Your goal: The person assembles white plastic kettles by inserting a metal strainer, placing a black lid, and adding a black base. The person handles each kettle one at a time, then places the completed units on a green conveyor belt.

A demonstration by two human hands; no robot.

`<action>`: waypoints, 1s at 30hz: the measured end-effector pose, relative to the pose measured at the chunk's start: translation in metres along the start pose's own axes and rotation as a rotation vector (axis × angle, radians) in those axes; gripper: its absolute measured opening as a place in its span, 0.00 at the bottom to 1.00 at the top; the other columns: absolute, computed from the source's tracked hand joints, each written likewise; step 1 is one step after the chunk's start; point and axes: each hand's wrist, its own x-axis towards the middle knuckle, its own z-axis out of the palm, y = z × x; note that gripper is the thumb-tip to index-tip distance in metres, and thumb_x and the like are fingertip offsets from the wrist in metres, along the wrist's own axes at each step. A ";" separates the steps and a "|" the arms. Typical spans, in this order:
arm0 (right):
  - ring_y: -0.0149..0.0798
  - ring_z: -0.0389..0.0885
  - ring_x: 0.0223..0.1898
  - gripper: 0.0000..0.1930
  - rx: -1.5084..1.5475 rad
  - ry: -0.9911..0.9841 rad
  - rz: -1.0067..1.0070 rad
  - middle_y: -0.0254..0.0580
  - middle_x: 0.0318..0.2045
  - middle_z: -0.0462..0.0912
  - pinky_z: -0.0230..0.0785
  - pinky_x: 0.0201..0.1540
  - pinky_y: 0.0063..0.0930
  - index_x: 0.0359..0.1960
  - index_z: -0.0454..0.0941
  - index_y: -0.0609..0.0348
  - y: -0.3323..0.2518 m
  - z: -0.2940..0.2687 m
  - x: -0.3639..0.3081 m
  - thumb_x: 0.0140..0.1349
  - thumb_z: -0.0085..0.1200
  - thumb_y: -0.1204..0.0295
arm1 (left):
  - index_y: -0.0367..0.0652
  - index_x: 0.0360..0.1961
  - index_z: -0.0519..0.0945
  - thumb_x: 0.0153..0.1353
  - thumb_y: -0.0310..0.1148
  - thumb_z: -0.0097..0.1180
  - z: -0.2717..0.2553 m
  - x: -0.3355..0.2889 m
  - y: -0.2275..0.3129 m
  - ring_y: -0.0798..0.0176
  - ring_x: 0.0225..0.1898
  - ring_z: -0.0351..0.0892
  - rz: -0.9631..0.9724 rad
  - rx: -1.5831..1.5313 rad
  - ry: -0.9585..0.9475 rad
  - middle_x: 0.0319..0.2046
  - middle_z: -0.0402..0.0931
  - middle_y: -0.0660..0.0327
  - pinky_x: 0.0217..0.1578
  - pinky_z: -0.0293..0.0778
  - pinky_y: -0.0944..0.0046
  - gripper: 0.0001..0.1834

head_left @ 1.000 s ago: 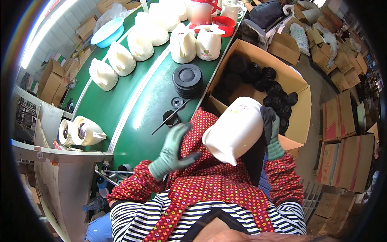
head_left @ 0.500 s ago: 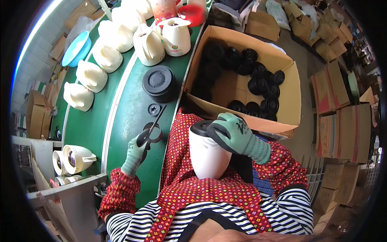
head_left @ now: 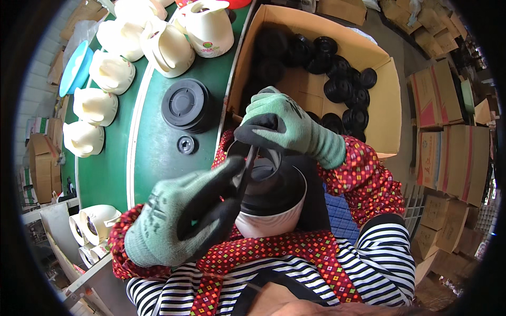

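A white tapered vessel [head_left: 266, 226] stands between my legs, a round black base piece [head_left: 274, 195] filling its upward-facing end. Above that piece is a black looped band with a long flat strip [head_left: 246, 176]. My left hand [head_left: 176, 218], in a green and black glove, has its fingers closed on the lower part of the strip. Gloved alike, my right hand [head_left: 284, 124] pinches the band's upper end, its fingertips partly hiding it. On the green table, a stack of black discs [head_left: 184, 104] sits beside a small black ring [head_left: 186, 144].
Right of the table stands an open cardboard box [head_left: 392, 100] with several black round parts. Cream jug bodies [head_left: 83, 139] line the table's left, near a blue basin [head_left: 77, 68]. More white jugs [head_left: 100, 218] lie at lower left. Cartons [head_left: 458, 168] are stacked at right.
My left hand has brought the looped band from the table over the vessel. My right hand has left the vessel's top and taken the band's upper end. The view has shifted.
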 end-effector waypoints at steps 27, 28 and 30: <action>0.38 0.76 0.42 0.15 0.675 -0.174 0.125 0.42 0.33 0.77 0.69 0.56 0.41 0.32 0.79 0.63 0.018 0.051 -0.021 0.65 0.66 0.63 | 0.24 0.67 0.72 0.52 0.32 0.67 0.094 0.057 -0.015 0.52 0.36 0.83 0.680 0.269 -0.074 0.34 0.82 0.55 0.40 0.78 0.53 0.41; 0.40 0.78 0.44 0.12 0.497 -0.080 0.017 0.42 0.36 0.79 0.69 0.56 0.42 0.38 0.81 0.60 0.028 0.054 -0.032 0.66 0.65 0.64 | 0.24 0.64 0.75 0.48 0.26 0.66 0.088 0.053 -0.023 0.47 0.36 0.86 0.679 0.200 -0.031 0.36 0.83 0.50 0.40 0.81 0.52 0.38; 0.44 0.82 0.47 0.11 -0.050 0.131 -0.402 0.42 0.41 0.83 0.69 0.56 0.43 0.48 0.82 0.56 0.045 0.059 -0.045 0.67 0.62 0.67 | 0.26 0.62 0.77 0.49 0.23 0.63 0.071 0.044 -0.044 0.41 0.46 0.87 0.763 0.278 0.146 0.43 0.84 0.45 0.50 0.82 0.50 0.34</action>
